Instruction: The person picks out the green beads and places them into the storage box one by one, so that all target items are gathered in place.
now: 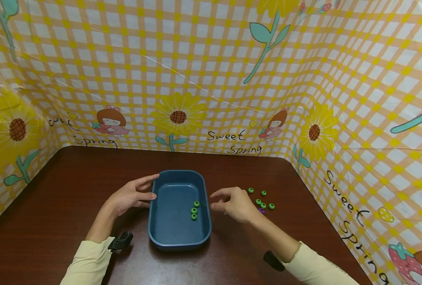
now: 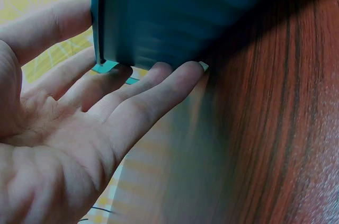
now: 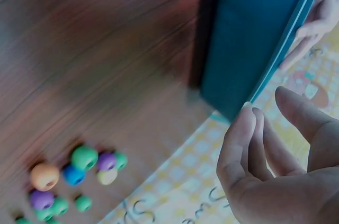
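A deep blue plastic bin [image 1: 171, 231] stands on the table, with three green beads [image 1: 193, 211] lying near its right wall. My left hand [image 1: 126, 198] rests against the bin's left side, its thumb at the rim; the left wrist view shows the other fingers stretched along the outer wall. Just outside the right rim is my right hand [image 1: 236, 204], thumb and fingertips apart with nothing between them. Beyond it lie several loose green beads [image 1: 263, 206] and a purple bead [image 1: 262, 211]. In the right wrist view an orange bead [image 3: 44, 177], a blue bead [image 3: 73, 174] and a pale yellow bead [image 3: 107, 176] also show.
The dark wood-grain table [image 1: 132, 261] carries the bin and beads. A checked cloth [image 1: 211, 79] printed with sunflowers rises along the back and both sides. Black bands [image 1: 121, 240] sit near both wrists.
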The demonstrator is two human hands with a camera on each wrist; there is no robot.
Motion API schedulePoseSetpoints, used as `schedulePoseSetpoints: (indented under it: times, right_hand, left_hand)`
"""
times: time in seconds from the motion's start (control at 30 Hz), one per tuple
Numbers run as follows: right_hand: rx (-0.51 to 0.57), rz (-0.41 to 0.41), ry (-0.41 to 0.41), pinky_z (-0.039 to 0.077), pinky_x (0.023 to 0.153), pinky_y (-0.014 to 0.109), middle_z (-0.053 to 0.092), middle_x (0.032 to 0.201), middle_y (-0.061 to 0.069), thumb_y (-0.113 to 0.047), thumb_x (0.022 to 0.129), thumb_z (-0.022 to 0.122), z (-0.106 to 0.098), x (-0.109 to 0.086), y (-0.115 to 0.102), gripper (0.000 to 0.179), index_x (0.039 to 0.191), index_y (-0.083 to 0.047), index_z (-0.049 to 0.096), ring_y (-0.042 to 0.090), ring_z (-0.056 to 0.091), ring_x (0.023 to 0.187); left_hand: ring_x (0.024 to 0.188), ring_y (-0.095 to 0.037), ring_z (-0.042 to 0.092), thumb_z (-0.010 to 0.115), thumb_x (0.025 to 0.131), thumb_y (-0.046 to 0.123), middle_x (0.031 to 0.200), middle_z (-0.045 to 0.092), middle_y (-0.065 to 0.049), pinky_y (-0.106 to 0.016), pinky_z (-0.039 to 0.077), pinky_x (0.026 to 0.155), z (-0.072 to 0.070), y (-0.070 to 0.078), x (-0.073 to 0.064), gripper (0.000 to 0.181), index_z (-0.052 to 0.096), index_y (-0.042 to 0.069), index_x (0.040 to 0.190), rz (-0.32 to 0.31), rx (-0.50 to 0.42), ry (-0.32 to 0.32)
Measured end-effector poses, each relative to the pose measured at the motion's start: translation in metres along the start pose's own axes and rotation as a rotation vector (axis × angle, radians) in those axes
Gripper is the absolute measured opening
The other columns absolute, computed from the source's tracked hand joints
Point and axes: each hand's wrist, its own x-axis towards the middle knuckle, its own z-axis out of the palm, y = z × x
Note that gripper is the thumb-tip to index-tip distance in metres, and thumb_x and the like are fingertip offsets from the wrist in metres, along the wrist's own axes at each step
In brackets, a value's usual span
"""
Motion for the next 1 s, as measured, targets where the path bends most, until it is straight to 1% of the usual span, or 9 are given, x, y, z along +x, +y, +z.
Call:
schedulePoseSetpoints:
  times: [0.23,0.33,0.4,0.43,0.53,0.6,0.73,0.87,1.0]
  right_hand:
    - [-0.031,0.061,0.043,0.052,0.057,0.032,0.069,0.076,0.005,-0.022,0.088,0.079,-0.02,-0.011,0.017,0.032,0.117,-0.009,0.075,0.014,0.061,0.06]
    - [-0.035,0.078,0.056,0.052,0.056,0.031,0.069,0.077,0.004,-0.023,0.088,0.079,-0.026,-0.018,0.024,0.032,0.116,-0.008,0.075,0.014,0.062,0.06]
    - [-0.034,0.093,0.065,0.052,0.055,0.03,0.069,0.077,0.005,-0.022,0.087,0.079,-0.029,-0.022,0.028,0.03,0.114,-0.007,0.075,0.016,0.062,0.06]
    - [-0.034,0.102,0.07,0.051,0.054,0.03,0.069,0.077,0.004,-0.022,0.087,0.079,-0.031,-0.023,0.03,0.029,0.112,-0.007,0.075,0.016,0.062,0.06]
    - [-0.025,0.136,0.08,0.049,0.052,0.03,0.069,0.077,0.006,-0.022,0.087,0.08,-0.034,-0.027,0.036,0.027,0.109,-0.007,0.076,0.018,0.062,0.06]
    - [-0.022,0.157,0.086,0.048,0.053,0.03,0.069,0.078,0.007,-0.022,0.087,0.079,-0.036,-0.029,0.04,0.027,0.11,-0.007,0.076,0.02,0.062,0.059]
    - [-0.057,0.186,0.109,0.046,0.056,0.03,0.067,0.077,0.003,-0.022,0.087,0.079,-0.039,-0.03,0.049,0.028,0.111,-0.007,0.076,0.02,0.062,0.061]
    - [-0.097,0.202,0.134,0.048,0.058,0.03,0.068,0.08,0.001,-0.021,0.087,0.079,-0.041,-0.03,0.059,0.027,0.109,-0.007,0.076,0.015,0.061,0.067]
    - [-0.102,0.218,0.153,0.05,0.061,0.031,0.07,0.082,0.003,-0.021,0.087,0.079,-0.044,-0.031,0.068,0.028,0.109,-0.006,0.075,0.016,0.064,0.071]
  left_hand:
    - [0.123,-0.044,0.062,0.069,0.096,0.009,0.163,0.027,-0.027,-0.049,0.059,0.091,-0.001,0.0,-0.002,0.077,0.028,0.007,0.161,0.004,-0.002,0.005]
    - [0.122,-0.044,0.062,0.069,0.096,0.009,0.163,0.027,-0.027,-0.049,0.06,0.091,-0.001,0.0,-0.001,0.077,0.028,0.007,0.16,0.002,0.002,0.006]
    - [0.122,-0.044,0.062,0.069,0.096,0.009,0.163,0.027,-0.027,-0.048,0.06,0.091,-0.001,0.0,-0.001,0.076,0.028,0.007,0.16,-0.001,0.004,0.009]
    - [0.123,-0.044,0.062,0.069,0.096,0.009,0.163,0.028,-0.026,-0.048,0.06,0.091,-0.001,0.0,-0.001,0.076,0.028,0.008,0.16,-0.004,0.005,0.01]
    - [0.122,-0.043,0.062,0.07,0.095,0.009,0.163,0.028,-0.026,-0.048,0.06,0.09,-0.001,0.0,-0.001,0.076,0.029,0.008,0.16,-0.008,0.006,0.014]
    - [0.122,-0.043,0.062,0.069,0.096,0.009,0.163,0.028,-0.027,-0.049,0.06,0.091,0.0,0.001,-0.001,0.076,0.029,0.008,0.16,-0.008,0.007,0.015]
    - [0.122,-0.043,0.063,0.068,0.096,0.007,0.162,0.029,-0.028,-0.049,0.059,0.091,0.001,0.002,-0.001,0.075,0.029,0.007,0.16,-0.005,0.007,0.015]
    - [0.121,-0.041,0.063,0.068,0.096,0.007,0.163,0.028,-0.027,-0.049,0.059,0.091,0.001,0.001,0.0,0.075,0.028,0.007,0.16,-0.004,0.004,0.008]
    - [0.122,-0.041,0.063,0.069,0.096,0.009,0.163,0.027,-0.028,-0.048,0.06,0.091,0.001,0.002,0.0,0.077,0.027,0.007,0.161,0.001,0.005,0.0]
